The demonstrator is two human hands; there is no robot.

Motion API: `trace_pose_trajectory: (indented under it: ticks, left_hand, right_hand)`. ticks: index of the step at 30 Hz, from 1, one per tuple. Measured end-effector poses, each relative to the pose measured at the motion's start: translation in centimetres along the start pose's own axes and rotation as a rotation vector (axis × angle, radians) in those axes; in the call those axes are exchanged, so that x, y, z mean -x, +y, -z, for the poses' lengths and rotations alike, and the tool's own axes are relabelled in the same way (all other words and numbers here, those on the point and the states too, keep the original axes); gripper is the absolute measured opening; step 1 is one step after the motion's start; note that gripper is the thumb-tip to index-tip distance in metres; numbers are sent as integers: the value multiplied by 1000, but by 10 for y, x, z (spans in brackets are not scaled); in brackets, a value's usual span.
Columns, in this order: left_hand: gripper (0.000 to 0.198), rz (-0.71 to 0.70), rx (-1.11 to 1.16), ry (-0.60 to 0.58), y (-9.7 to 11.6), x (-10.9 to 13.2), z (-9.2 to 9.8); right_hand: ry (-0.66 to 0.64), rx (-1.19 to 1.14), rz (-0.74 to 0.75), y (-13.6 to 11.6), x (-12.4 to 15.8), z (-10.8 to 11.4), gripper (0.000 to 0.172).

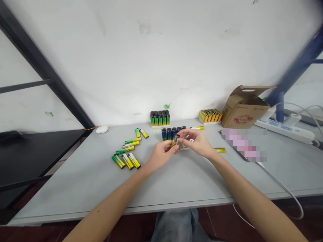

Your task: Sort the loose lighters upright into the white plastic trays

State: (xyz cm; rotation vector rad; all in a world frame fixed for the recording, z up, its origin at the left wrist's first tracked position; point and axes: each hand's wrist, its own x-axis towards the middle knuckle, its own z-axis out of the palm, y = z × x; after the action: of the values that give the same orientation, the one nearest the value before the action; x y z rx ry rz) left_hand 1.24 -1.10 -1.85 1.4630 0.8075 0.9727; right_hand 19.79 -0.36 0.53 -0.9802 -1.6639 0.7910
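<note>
A lighter (175,139) with a clear and yellowish body is tilted between my two hands, in front of a white tray (186,148). The fingers of my left hand (163,152) are closed round its lower part. My right hand (198,144) pinches near its upper end. Just behind, dark blue lighters (169,133) stand upright in the tray, which my hands partly hide. To the left, several loose green, yellow and white lighters (128,161) lie flat on the table.
Green lighters (160,119) stand in a tray by the wall, with yellow-orange lighters (211,116) in another tray farther right. Yellow lighters (220,150) lie beyond my right forearm. Also on the table (101,188) are a cardboard box (243,112), a cabled phone (243,146), a power strip (290,129) and a white case (102,129).
</note>
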Motion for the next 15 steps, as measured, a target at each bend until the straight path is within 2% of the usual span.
trace_pose_trajectory:
  ticks: [4,7,11,13,15]
  left_hand:
    - [32,-29,-73,126,0,-3,7]
    - [28,-99,-156,256,5,-7,20]
    - [16,-244,-384,503,8,-13,45]
    - [15,-279,-658,568,5,-15,58]
    - [21,-233,-923,578,-1,-18,69]
  right_hand:
    - [196,33,17,5,-5,15,29]
    - [289,185,47,9,-6,23,25]
    - [238,301,101,16,-5,21,20]
    - [179,339,142,21,-4,17,19]
    - [131,401,186,25,-3,13,18]
